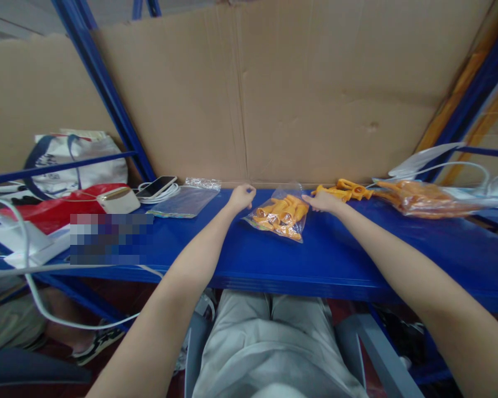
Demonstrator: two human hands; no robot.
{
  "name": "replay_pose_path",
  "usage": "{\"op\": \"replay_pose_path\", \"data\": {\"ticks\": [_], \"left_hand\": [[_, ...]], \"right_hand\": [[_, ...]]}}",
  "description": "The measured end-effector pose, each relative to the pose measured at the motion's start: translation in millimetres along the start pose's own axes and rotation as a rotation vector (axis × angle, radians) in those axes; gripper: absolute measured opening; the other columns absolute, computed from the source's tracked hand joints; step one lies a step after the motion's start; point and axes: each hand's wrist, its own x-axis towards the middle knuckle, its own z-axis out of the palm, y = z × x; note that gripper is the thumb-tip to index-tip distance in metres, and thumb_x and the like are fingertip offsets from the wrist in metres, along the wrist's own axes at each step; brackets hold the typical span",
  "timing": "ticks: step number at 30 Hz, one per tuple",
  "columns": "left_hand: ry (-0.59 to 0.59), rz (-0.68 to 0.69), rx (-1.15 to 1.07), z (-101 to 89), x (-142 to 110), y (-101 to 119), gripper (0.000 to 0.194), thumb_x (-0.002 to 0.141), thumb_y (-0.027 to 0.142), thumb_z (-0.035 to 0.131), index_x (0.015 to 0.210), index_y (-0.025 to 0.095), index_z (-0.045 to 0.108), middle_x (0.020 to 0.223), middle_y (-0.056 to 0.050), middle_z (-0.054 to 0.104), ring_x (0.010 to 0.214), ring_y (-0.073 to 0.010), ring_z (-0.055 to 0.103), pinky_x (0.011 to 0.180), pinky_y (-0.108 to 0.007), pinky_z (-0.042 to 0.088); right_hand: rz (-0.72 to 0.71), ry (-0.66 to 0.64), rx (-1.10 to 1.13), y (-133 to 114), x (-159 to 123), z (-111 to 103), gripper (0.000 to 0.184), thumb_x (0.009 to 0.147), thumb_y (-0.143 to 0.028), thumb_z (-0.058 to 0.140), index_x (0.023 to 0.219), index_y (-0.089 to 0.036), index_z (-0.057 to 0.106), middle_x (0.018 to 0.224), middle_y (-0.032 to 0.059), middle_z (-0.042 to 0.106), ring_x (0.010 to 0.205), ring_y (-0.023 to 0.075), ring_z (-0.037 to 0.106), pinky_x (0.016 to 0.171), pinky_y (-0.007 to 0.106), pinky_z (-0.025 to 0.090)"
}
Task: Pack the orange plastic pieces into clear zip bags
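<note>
A clear plastic bag (276,216) filled with several orange plastic parts lies on the blue shelf, between my two hands. Just off its upper left side is my left hand (241,198), its fingers curled together; whether anything small is between them is hidden. My right hand (322,201) is at the bag's upper right edge, with thumb and forefinger closed on the film. Behind that hand, loose orange plastic parts (352,189) lie in a small group.
Another bag of orange parts (434,199) sits to the right. Leftward are an empty clear bag (186,200), a phone (159,187) on a coiled white cable, a white case (118,200) and a tote bag (78,168). Cardboard (315,94) stands behind. Another person's leg shows lower left.
</note>
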Motion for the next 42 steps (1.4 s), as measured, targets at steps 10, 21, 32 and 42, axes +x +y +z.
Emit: {"op": "replay_pose_path", "data": {"ticks": [10, 21, 32, 42], "left_hand": [[0.071, -0.005, -0.037, 12.2, 8, -14, 0.027, 0.072, 0.019, 0.069, 0.098, 0.017, 0.067, 0.109, -0.009, 0.071, 0.110, -0.0232, 0.063, 0.099, -0.032, 0.045], [-0.073, -0.180, -0.268, 7.2, 3, -12, 0.028, 0.077, 0.026, 0.069, 0.103, 0.015, 0.067, 0.102, -0.011, 0.073, 0.106, -0.0237, 0.066, 0.096, -0.034, 0.047], [0.042, -0.229, -0.293, -2.9, 8, -10, 0.012, 0.060, 0.003, 0.070, 0.057, 0.015, 0.066, 0.052, 0.002, 0.062, 0.062, -0.0124, 0.060, 0.078, -0.027, 0.050], [-0.136, -0.133, -0.179, 6.6, 1, -9, 0.009, 0.058, 0.020, 0.078, 0.058, 0.015, 0.069, 0.065, -0.002, 0.070, 0.073, -0.0162, 0.062, 0.074, -0.027, 0.048]], "right_hand": [[0.156, -0.122, 0.965, -8, -3, 13, 0.022, 0.079, -0.001, 0.057, 0.069, -0.019, 0.049, 0.059, -0.0027, 0.059, 0.056, 0.0088, 0.057, 0.063, 0.021, 0.049], [0.009, -0.344, 1.206, -11, -11, 7, 0.023, 0.087, -0.002, 0.054, 0.070, -0.018, 0.051, 0.066, -0.0013, 0.065, 0.062, 0.0086, 0.063, 0.067, 0.021, 0.050], [0.055, -0.399, 0.999, -6, -7, 10, 0.026, 0.088, 0.000, 0.053, 0.067, -0.016, 0.054, 0.058, 0.0014, 0.064, 0.054, 0.0097, 0.060, 0.064, 0.022, 0.051], [0.006, -0.402, 1.010, 1, 1, 17, 0.021, 0.085, -0.002, 0.062, 0.071, -0.016, 0.055, 0.061, 0.0008, 0.065, 0.053, 0.0085, 0.060, 0.063, 0.021, 0.052]]}}
